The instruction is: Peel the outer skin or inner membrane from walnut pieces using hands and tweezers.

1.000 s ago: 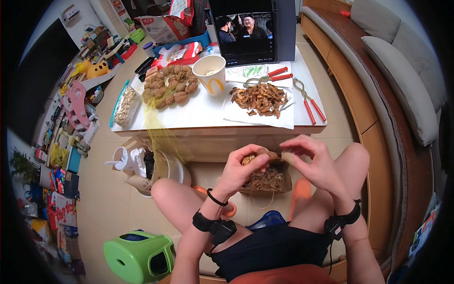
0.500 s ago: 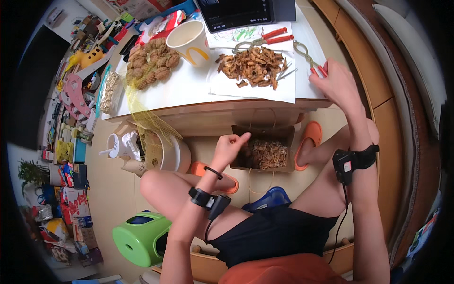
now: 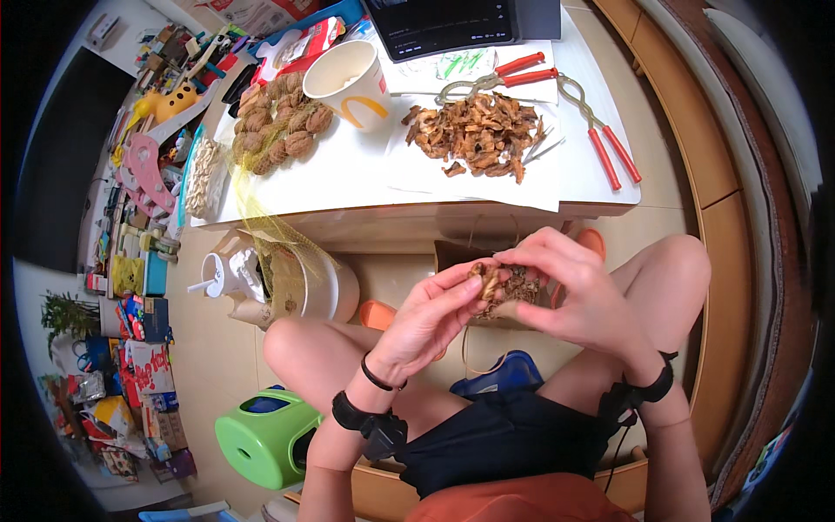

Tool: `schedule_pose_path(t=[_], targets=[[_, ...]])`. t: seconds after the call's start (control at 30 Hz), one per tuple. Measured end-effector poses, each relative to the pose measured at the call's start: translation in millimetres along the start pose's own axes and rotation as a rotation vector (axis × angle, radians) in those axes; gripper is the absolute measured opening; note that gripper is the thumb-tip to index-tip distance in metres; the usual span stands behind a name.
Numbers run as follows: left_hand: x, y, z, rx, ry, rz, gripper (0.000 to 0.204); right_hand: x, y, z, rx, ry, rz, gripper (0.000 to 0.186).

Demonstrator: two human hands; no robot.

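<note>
My left hand (image 3: 426,317) pinches a cracked walnut (image 3: 485,280) between thumb and fingers, above a brown paper bag (image 3: 452,254) with shell bits inside. My right hand (image 3: 578,291) reaches in from the other side; its index fingertip meets the walnut's upper edge, while the thumb stands apart from the fingers. The hands partly cover the bag. On the white table, a pile of brown walnut pieces (image 3: 478,130) lies on white paper. A red-handled nutcracker (image 3: 600,143) rests to its right, apart from both hands, and a second red-handled nutcracker (image 3: 496,80) lies behind the pile.
Whole walnuts in a yellow net (image 3: 277,130) lie beside a paper cup (image 3: 346,83), with a tablet (image 3: 444,26) behind. The net trails over the table's front edge toward a white bin (image 3: 335,291). A green stool (image 3: 265,439) stands at left; a blue object (image 3: 500,376) is between my legs.
My right hand has let go of the nutcracker, left on the table, and come down to my left hand. My left hand has turned and now holds a cracked walnut in view.
</note>
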State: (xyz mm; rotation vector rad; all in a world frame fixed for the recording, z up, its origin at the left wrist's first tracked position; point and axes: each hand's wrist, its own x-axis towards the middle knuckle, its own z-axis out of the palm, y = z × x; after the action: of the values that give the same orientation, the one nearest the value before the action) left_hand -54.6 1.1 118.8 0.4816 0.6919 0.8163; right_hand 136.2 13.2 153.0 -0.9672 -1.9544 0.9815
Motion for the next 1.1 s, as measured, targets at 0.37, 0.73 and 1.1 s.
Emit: schedule_pose_path(t=[0.37, 0.73, 1.1], targets=[[-18, 11, 19, 0.211, 0.065, 0.040, 0.029, -7, 12, 10, 0.143, 0.109, -0.021, 0.022], [-8, 20, 3, 0.066, 0.071, 0.196, 0.029, -8, 3, 14, 0.441, 0.273, 0.115, 0.015], [50, 93, -19, 1.218, 0.539, 0.719, 0.023, 4, 9, 8, -0.127, 0.404, -0.147, 0.020]])
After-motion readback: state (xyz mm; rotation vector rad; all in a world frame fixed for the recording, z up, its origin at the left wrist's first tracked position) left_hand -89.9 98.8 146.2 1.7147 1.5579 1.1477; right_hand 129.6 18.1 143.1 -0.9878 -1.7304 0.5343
